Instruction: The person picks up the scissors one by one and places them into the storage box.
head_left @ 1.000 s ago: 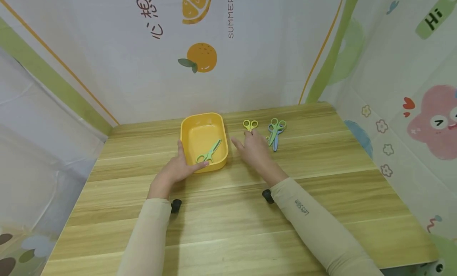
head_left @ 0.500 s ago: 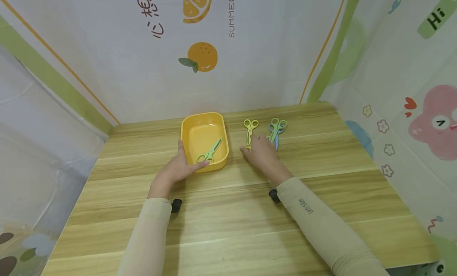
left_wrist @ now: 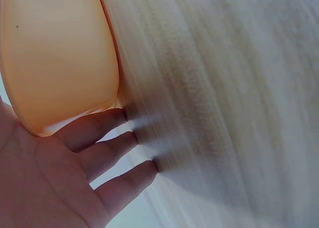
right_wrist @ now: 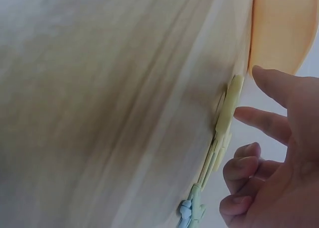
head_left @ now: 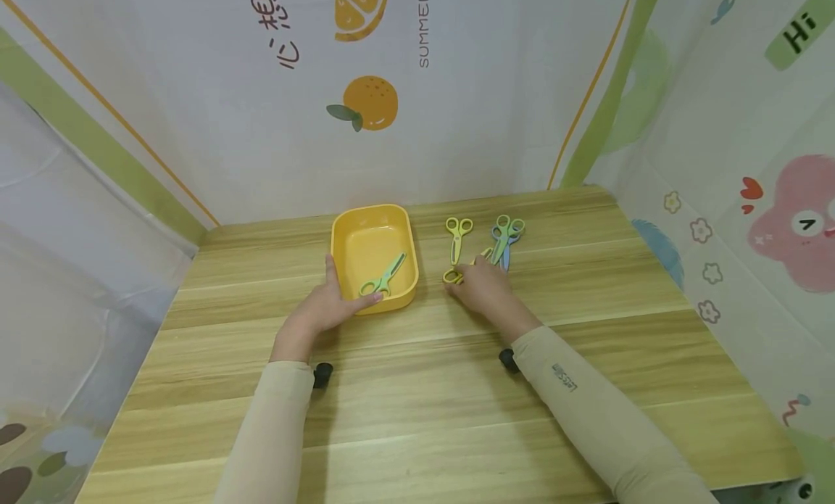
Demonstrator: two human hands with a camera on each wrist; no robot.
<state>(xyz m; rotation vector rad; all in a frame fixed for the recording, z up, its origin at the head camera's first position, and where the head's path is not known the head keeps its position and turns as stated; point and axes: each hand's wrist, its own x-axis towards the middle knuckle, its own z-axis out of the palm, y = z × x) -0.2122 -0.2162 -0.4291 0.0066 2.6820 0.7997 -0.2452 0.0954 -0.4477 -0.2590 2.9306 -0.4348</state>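
A yellow box [head_left: 414, 290] holds light green scissors [head_left: 383, 278], which lie on its floor. My left hand [head_left: 320, 308] rests at the box's near left corner, thumb over the near rim; in the left wrist view its other fingers [left_wrist: 122, 180] stretch down to the tabletop. My right hand [head_left: 485, 288] is over a pair of yellow scissors [head_left: 451, 276] lying slantwise, partly hidden under it. In the right wrist view the thumb and index finger extend, apart, with the index fingertip close to yellow scissors [right_wrist: 228, 111]; the remaining fingers are curled.
Another pair of yellow scissors [head_left: 456, 244] lies upright in view between the box and the right hand. Green scissors [head_left: 504, 237] overlap blue scissors [head_left: 513, 236] farther right. All lie on a wood-grain table [head_left: 404, 417] backed by a printed white curtain [head_left: 470, 105].
My right hand has drawn back and slightly right, off the upright yellow scissors to the slanted pair, whose handle now shows. The left hand and box have stayed put.
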